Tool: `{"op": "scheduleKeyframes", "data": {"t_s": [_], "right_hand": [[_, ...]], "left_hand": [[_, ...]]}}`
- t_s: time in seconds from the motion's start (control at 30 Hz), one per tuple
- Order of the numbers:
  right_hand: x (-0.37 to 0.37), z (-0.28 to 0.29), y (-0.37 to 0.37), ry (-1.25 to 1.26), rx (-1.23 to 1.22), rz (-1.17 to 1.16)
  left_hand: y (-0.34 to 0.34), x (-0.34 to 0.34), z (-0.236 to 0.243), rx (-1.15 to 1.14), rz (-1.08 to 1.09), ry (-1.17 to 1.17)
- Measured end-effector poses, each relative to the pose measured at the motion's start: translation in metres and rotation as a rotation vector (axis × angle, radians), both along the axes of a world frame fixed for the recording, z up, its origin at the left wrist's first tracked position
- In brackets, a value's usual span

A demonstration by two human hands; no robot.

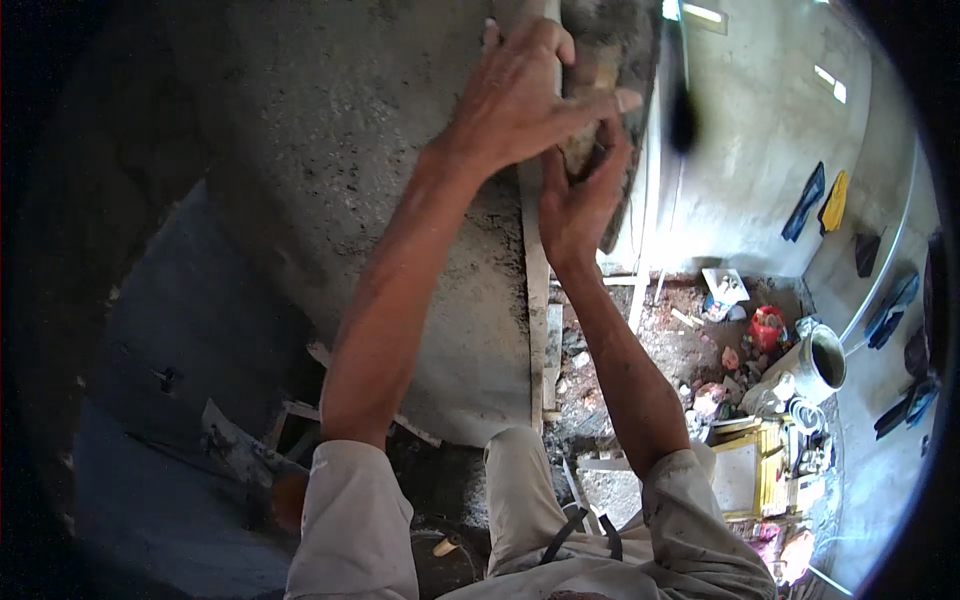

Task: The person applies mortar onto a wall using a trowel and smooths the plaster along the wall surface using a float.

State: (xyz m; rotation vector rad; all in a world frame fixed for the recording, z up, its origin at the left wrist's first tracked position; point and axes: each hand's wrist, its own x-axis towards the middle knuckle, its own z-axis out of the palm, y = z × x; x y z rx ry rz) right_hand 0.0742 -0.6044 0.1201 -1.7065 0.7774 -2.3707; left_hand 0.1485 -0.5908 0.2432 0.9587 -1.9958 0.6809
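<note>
A long pale wooden batten [534,270] runs upright along the edge of a freshly plastered grey wall [330,110]. High on the batten, my left hand [510,100] is closed around it, thumb stretched to the right across the wall's narrow end. Just below, my right hand [588,200] is raised against that rough, brownish wall end [580,150], its thumb and fingers apart in a curve. The right fingertips come close to my left thumb. No tool shows in my right hand.
Rubble covers the floor at right, with a red bag [767,328], a large grey bucket [822,358] and yellow-edged boards [765,465]. Clothes [805,200] hang on the far right wall. Broken boards [245,450] lean at lower left.
</note>
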Motion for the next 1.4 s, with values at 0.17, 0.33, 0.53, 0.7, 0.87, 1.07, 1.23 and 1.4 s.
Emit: {"op": "scheduleKeyframes", "data": {"t_s": [0.17, 0.33, 0.53, 0.7, 0.87, 1.07, 1.23, 1.4], "right_hand": [[-0.009, 0.013, 0.005, 0.018, -0.083, -0.183], [-0.032, 0.024, 0.011, 0.162, -0.032, -0.1], [-0.044, -0.111, 0.044, 0.277, 0.135, -0.009], [0.023, -0.14, 0.001, 0.414, 0.207, -0.023], [-0.001, -0.152, -0.027, 0.479, 0.402, 0.121], [-0.001, -0.149, -0.031, 0.629, 0.163, 0.03], [0.0, -0.15, -0.035, 0.636, 0.245, -0.045], [0.01, -0.159, -0.041, 0.602, 0.242, -0.043]], "left_hand": [[-0.017, 0.0, -0.024, -0.148, -0.003, -0.013], [-0.018, -0.012, -0.018, -0.05, -0.118, 0.047], [-0.025, 0.002, -0.012, -0.016, -0.278, 0.257], [0.002, -0.011, -0.017, -0.127, -0.24, 0.278], [0.082, -0.013, -0.024, 0.087, -0.262, 0.654], [0.134, 0.07, -0.177, 0.091, 0.142, 0.933], [0.115, 0.103, -0.318, 0.276, 0.197, 0.807], [0.11, 0.118, -0.453, 0.247, 0.526, 0.675]]}}
